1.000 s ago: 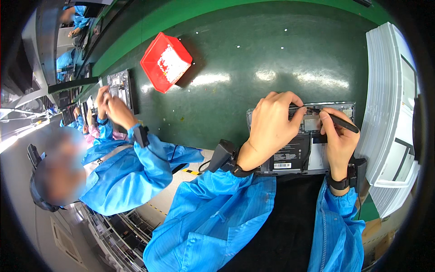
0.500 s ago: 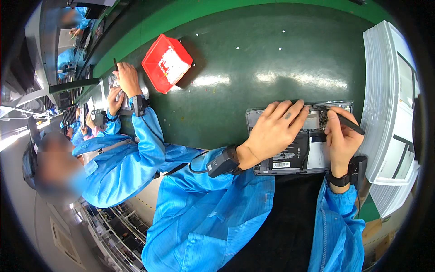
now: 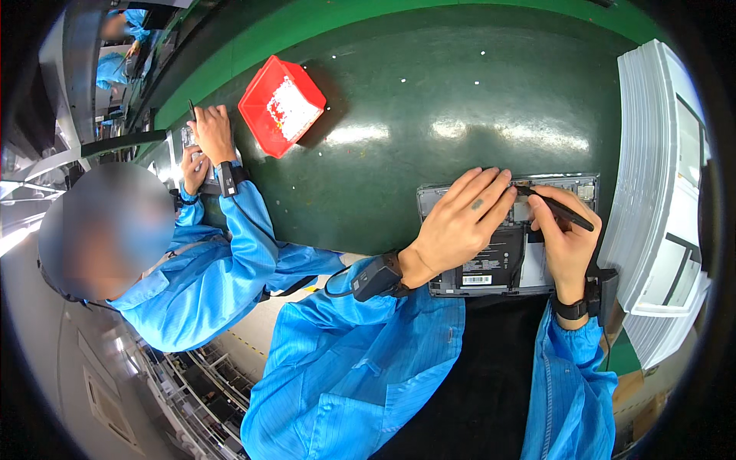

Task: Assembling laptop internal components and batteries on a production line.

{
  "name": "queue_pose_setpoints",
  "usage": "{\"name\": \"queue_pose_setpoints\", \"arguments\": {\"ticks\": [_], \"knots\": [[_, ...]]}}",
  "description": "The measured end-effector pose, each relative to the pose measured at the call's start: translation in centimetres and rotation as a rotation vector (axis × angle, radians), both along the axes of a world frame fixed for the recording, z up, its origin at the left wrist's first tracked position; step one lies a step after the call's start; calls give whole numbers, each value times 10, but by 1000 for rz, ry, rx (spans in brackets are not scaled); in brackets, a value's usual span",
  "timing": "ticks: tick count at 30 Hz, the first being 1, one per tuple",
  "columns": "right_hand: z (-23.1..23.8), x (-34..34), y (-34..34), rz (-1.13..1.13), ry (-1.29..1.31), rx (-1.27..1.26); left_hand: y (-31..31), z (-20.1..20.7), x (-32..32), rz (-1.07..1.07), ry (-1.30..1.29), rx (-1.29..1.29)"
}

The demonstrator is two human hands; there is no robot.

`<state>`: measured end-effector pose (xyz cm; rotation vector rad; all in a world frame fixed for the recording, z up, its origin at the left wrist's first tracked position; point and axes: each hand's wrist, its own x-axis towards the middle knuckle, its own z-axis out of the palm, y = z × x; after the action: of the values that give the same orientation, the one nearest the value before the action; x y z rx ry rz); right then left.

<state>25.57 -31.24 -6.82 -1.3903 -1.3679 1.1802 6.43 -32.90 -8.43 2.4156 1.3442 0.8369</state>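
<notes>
Shifted left since half a second ago: the bare right hand and the black pen-shaped tool held in it; the bare left hand and the dark-grey rectangular laptop base are roughly unmoved.

Left to right: at far left, a slim dark tool is held by a co-worker's blue-sleeved hand. Next, a red plastic bin with small white pieces inside is set on the dark-green glossy bench top; a few tiny white bits are scattered beyond it. Left hand is laid over the left part of the laptop base, fingers extended and slightly spread; whether anything is pinched under the fingertips cannot be told. Below its palm, a black flat battery with a white label is exposed. Black tool is gripped pen-like between right thumb and fingers, tip just beside the left fingertips, over the far strip of the base. Just right of the base, a tall stack of thin white panels is stood.

Risk, as judged: a fingertip or board part could be nicked if the tip slips, since it is worked close in and partly hidden. Loose bits could also be swept in.

Orientation: base lies inside face up, long axis left-right, battery side toward the wearer; tool is pointed up-left, long axis slanting down to the right
</notes>
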Motion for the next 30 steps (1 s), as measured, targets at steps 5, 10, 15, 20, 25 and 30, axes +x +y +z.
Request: {"name": "queue_pose_setpoints", "arguments": {"ticks": [5,10,15,20,25,30], "knots": [[3,-1,1,27,-73,51,0,4,0,8,9,7],[-1,3,1,-60,29,-22,7,4,-1,-13,18,-22],[9,5,1,-74,-4,-11,-8,18,-15,191,-28,-13],[17,28,-20,-69,-422,314,-73,17,-46,626,-68,-212],[7,43,-34,-121,-269,194,-93,15,-23,640,-290,-297],[7,46,-39,-268,26,181,-80,23,-13,656,-1135,-429]]}}
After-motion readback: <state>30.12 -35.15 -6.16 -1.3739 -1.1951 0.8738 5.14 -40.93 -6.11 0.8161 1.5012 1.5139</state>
